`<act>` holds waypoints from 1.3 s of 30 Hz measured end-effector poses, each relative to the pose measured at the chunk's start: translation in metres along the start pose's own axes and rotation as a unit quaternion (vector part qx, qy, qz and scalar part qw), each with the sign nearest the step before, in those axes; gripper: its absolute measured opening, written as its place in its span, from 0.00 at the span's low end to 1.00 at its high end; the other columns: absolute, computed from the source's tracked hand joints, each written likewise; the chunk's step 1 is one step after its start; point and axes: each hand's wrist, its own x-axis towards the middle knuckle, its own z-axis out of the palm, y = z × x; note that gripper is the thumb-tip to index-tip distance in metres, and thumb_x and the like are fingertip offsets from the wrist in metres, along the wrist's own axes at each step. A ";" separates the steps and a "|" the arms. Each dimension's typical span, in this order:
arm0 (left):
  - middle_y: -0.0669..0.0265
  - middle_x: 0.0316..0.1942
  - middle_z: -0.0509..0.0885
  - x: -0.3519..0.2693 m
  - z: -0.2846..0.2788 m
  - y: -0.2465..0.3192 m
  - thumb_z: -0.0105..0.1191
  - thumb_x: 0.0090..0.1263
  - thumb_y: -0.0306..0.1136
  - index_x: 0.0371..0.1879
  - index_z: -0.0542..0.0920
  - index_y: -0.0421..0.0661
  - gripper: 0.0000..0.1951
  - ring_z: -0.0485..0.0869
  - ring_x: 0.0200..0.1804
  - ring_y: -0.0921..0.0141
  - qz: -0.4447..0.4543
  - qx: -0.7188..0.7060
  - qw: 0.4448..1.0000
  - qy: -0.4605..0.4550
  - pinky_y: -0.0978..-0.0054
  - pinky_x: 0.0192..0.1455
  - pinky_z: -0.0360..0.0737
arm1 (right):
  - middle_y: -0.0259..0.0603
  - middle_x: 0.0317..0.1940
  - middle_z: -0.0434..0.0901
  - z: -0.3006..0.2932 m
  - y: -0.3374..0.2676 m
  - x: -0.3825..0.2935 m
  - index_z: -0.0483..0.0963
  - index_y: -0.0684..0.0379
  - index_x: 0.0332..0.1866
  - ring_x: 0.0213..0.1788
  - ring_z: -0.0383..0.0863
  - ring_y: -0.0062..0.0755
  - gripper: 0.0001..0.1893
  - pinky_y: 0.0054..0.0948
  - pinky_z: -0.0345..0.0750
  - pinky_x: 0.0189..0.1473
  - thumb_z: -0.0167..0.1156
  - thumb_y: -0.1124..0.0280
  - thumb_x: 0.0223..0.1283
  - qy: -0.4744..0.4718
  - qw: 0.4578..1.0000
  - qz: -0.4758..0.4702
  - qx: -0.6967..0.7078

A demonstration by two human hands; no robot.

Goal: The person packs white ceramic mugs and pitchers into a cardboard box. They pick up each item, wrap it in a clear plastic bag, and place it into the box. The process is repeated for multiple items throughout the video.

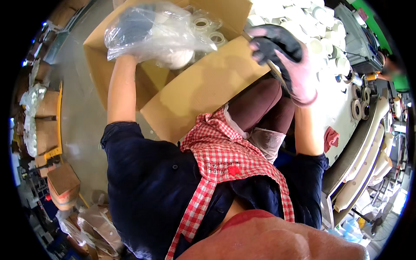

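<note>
A large open cardboard box [201, 87] stands in front of me at the left. My left hand [136, 27], in a dark glove, is inside or behind a clear plastic bag [162, 39] over the box; its fingers are hidden. White ring-shaped parts [217, 37] in plastic lie in the box under the bag. My right hand [286, 55], in a pink and black glove, is at the box's right edge with its fingers curled; whether it grips the edge I cannot tell. Beyond it, many white plastic parts [317, 45] are heaped on a brightly lit table.
Rolls of tape [356, 109] and a red cloth [331, 138] lie on the white table [338, 123] at the right. A grey machine [354, 42] stands behind the heap. Another person's arm [386, 73] shows at the far right. More cartons [47, 104] stand at the left.
</note>
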 end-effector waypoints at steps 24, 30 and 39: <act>0.53 0.28 0.83 0.013 0.027 -0.010 0.52 0.64 0.38 0.35 0.86 0.46 0.12 0.84 0.30 0.59 0.062 0.075 0.947 -0.306 0.62 0.37 0.81 | 0.38 0.40 0.85 -0.191 -0.053 -0.384 0.79 0.63 0.52 0.38 0.83 0.23 0.14 0.23 0.80 0.41 0.59 0.67 0.67 0.656 0.740 -0.047 -0.141; 0.52 0.24 0.84 0.017 -0.037 0.018 0.51 0.64 0.37 0.33 0.87 0.45 0.12 0.85 0.26 0.59 0.137 0.047 0.916 -0.374 0.62 0.34 0.82 | 0.59 0.62 0.73 -0.315 -0.068 -0.527 0.61 0.64 0.68 0.65 0.71 0.57 0.48 0.44 0.67 0.67 0.65 0.38 0.49 0.597 0.404 0.512 -0.466; 0.52 0.52 0.81 -0.056 -0.239 0.203 0.47 0.72 0.21 0.55 0.78 0.35 0.14 0.80 0.55 0.59 0.371 -0.345 0.862 -0.017 0.67 0.60 0.75 | 0.48 0.48 0.82 -0.295 -0.171 -0.522 0.74 0.55 0.61 0.50 0.81 0.42 0.33 0.35 0.76 0.53 0.69 0.47 0.52 0.638 0.429 0.161 -0.619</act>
